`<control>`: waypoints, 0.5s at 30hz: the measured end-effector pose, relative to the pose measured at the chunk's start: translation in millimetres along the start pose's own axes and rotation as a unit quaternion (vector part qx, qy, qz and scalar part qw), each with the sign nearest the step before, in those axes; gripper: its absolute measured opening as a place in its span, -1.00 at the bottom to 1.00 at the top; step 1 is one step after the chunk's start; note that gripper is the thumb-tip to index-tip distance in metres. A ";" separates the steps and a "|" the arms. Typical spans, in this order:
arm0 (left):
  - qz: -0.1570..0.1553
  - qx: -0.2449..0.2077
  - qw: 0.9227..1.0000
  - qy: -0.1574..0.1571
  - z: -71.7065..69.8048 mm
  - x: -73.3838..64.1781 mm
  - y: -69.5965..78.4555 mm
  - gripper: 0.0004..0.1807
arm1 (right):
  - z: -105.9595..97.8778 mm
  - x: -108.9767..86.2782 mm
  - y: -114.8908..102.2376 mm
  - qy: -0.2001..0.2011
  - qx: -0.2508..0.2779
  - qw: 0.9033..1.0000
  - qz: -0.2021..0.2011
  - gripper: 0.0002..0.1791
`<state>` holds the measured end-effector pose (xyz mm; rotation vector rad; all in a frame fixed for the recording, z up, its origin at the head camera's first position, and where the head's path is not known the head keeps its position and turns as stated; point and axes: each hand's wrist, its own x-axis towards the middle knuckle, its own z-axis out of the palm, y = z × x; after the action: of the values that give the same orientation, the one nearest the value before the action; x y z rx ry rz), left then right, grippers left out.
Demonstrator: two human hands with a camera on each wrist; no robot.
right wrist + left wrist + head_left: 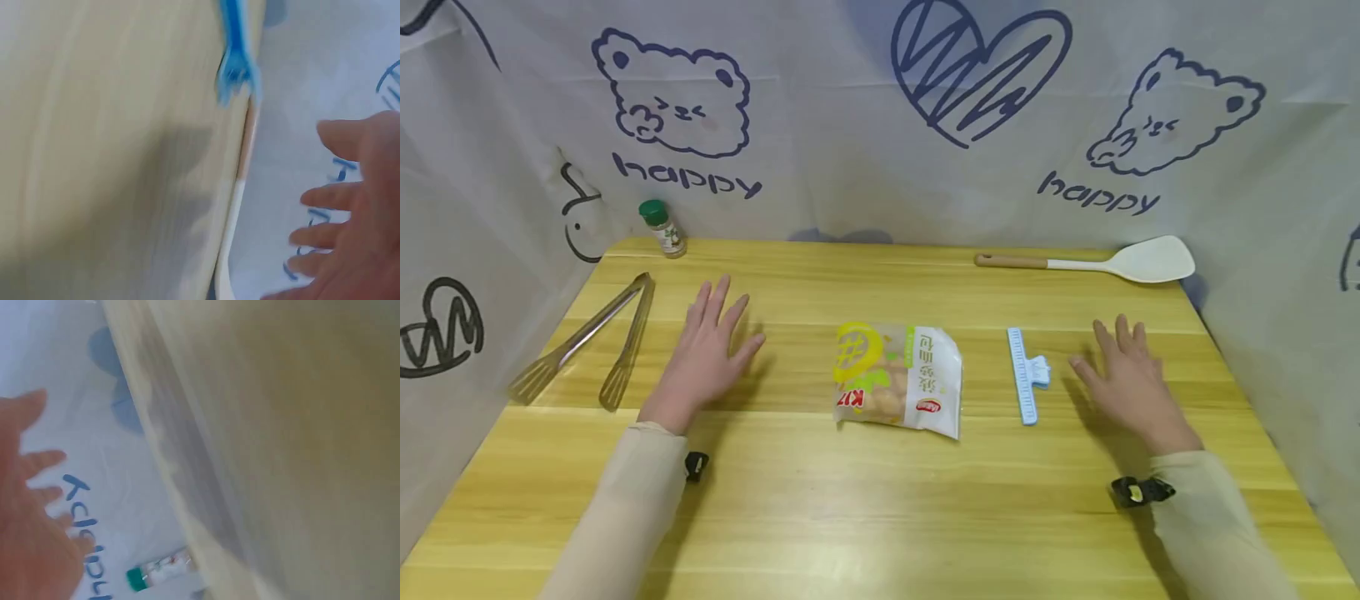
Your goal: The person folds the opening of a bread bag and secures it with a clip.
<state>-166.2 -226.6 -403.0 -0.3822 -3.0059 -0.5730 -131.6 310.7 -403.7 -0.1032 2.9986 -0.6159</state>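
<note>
My left hand [706, 358] is spread over the left part of the table, between the metal tongs [597, 337] and a snack bag [898, 379], holding nothing. The bag is part clear, part white, with round tan pieces showing inside. On the right, my right hand [1129, 379] has its fingers apart and is nearest to a light blue bag clip [1024, 375], without touching it. The right wrist view shows the clip [237, 69] beyond the thumb side of the hand [350, 219]. In the left wrist view the hand [37, 506] is also spread and bare.
A green-capped seasoning bottle [664, 229] stands at the back left corner of the wooden table [880, 508]. Along the back right edge lies a white spatula [1150, 260] with a tan handle. White cloth [850, 150] with blue drawings hangs behind and at the sides.
</note>
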 end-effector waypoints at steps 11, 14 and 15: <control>0.055 -0.265 0.962 -0.038 6.0 55.0 49.9 -0.51 | 21.9 17.7 -63.5 0.048 0.162 0.983 -0.066 -0.56; 0.059 -0.286 0.953 -0.080 8.0 73.3 74.2 -0.55 | 31.0 25.3 -77.8 0.012 0.188 0.981 -0.054 -0.57; 0.056 -0.281 0.953 -0.094 9.1 78.8 81.1 -0.54 | 33.9 28.1 -82.4 0.004 0.192 0.980 -0.052 -0.57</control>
<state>-222.1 -132.1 -374.6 -0.6609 -2.9063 -1.4574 -152.3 219.5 -403.9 -0.2321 2.8300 -1.1926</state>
